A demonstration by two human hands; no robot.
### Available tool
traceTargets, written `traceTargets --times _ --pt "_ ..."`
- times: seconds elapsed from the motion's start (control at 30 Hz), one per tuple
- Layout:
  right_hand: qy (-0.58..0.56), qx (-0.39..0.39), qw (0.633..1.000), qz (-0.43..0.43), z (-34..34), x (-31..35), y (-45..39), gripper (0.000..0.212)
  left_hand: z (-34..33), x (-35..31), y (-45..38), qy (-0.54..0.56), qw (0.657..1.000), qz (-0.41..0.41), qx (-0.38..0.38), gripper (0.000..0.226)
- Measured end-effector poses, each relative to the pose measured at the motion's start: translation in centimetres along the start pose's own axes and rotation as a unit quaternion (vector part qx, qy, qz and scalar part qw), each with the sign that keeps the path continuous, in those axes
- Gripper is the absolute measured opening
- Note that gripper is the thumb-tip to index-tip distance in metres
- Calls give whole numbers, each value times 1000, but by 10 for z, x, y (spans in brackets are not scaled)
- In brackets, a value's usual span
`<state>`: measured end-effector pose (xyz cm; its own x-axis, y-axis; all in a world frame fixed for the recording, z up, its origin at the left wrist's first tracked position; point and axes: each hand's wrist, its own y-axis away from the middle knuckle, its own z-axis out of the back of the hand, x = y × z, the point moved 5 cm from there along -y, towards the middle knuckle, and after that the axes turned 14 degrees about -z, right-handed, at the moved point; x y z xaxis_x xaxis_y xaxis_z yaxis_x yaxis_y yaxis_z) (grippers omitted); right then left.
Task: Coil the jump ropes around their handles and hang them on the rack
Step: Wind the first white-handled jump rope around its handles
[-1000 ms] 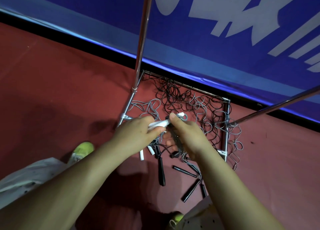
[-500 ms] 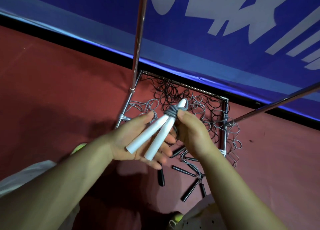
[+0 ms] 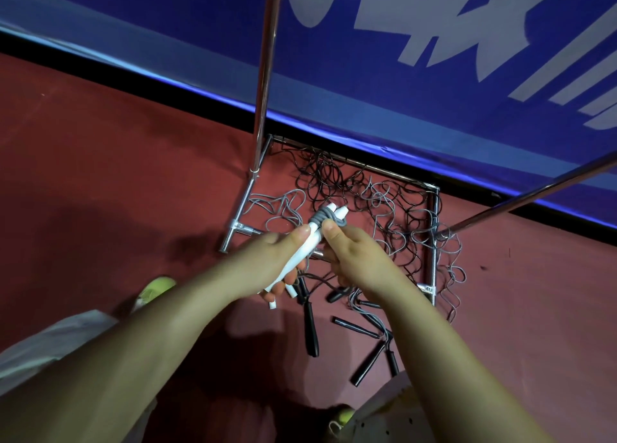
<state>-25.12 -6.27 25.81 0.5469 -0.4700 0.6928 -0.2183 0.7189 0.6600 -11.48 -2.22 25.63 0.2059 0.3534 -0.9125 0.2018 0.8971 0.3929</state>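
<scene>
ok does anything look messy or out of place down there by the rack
Yes. Loose black and grey ropes lie tangled on the floor inside the rack's base frame, with black handles scattered in front. Only the white-handled rope, held by the left hand and right hand, is coiled.

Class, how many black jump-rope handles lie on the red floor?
5 black handles: one long below the left hand, one short beneath the right hand, one thin lower, two beside the right forearm. Hands may hide others.

Blue banner with pale lettering; red floor; yellow-green shoes.
</scene>
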Motion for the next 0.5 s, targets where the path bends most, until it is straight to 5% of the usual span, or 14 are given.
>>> traceTargets --times 0.27,0.4,0.5 --pt "103 -138 985 -20 8 3 8 56 21 0 -5 -270 958 -74 -56 50" --pt "50 -119 991 17 3 9 13 64 25 0 -7 -316 941 -91 -79 49" --pt "-1 -78 996 -36 0 8 15 73 23 -2 -6 -362 922 -111 -88 44"
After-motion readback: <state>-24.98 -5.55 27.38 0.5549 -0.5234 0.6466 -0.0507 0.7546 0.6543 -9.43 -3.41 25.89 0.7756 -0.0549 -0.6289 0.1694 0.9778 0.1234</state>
